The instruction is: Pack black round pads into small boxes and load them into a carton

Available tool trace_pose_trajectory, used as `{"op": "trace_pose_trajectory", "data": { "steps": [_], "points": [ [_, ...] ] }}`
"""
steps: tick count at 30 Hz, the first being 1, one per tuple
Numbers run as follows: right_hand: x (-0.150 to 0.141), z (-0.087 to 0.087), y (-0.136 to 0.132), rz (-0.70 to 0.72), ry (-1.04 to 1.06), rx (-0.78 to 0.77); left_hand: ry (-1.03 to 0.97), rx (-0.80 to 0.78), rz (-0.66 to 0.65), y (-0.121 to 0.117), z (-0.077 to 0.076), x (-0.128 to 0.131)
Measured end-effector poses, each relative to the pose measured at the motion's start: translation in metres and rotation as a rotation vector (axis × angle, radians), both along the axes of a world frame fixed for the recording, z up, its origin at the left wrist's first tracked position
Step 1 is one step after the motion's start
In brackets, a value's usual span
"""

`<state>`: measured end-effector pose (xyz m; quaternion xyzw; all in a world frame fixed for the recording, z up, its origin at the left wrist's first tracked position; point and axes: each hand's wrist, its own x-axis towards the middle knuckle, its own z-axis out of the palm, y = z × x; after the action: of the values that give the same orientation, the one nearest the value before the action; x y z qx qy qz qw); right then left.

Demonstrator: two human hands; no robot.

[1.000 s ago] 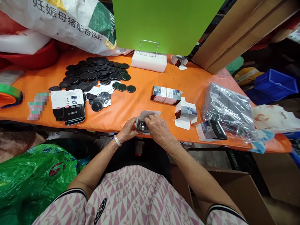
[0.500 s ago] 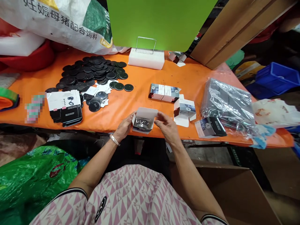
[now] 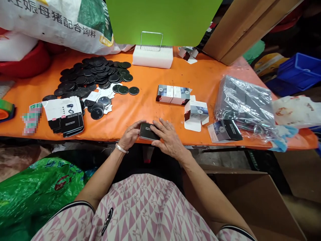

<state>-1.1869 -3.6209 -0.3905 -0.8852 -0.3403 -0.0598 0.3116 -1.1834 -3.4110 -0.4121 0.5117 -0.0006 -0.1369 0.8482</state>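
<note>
Now the small black cardboard box (image 3: pixel 149 131) is closed, its white flap no longer up, and sits at the edge of the orange desk (image 3: pixel 125 115). The fingers of my left hand (image 3: pixel 129 136) curl against one end, and those of my right hand (image 3: pixel 168 137) spread over the other.

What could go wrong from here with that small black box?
The small black box sits between the left hand and right hand, just by the table's front edge, so a slip could drop it. The loose black discs lie against the stacked boxes, so reaching there might scatter them.
</note>
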Motion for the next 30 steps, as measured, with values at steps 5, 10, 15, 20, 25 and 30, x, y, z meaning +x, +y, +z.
{"op": "trace_pose_trajectory", "data": {
  "steps": [5,10,15,20,25,30],
  "points": [
    [-0.009,-0.008,0.018,-0.159,-0.171,-0.191,-0.093,0.214,-0.103,0.008,-0.004,-0.007],
    [-0.007,0.000,0.025,-0.186,-0.285,-0.259,-0.147,0.336,-0.054,-0.001,-0.008,-0.009],
    [-0.004,0.009,0.025,-0.189,-0.299,-0.299,-0.161,0.310,-0.077,0.001,-0.011,-0.008],
    [-0.011,0.009,0.026,-0.194,-0.266,-0.359,-0.154,0.303,-0.063,0.000,-0.014,-0.008],
    [-0.020,0.008,0.017,-0.118,-0.207,-0.297,-0.154,0.311,-0.050,-0.002,-0.011,-0.009],
    [-0.022,-0.023,0.018,-0.146,-0.170,-0.016,-0.233,0.348,-0.063,0.000,0.006,-0.012]
  ]
}}
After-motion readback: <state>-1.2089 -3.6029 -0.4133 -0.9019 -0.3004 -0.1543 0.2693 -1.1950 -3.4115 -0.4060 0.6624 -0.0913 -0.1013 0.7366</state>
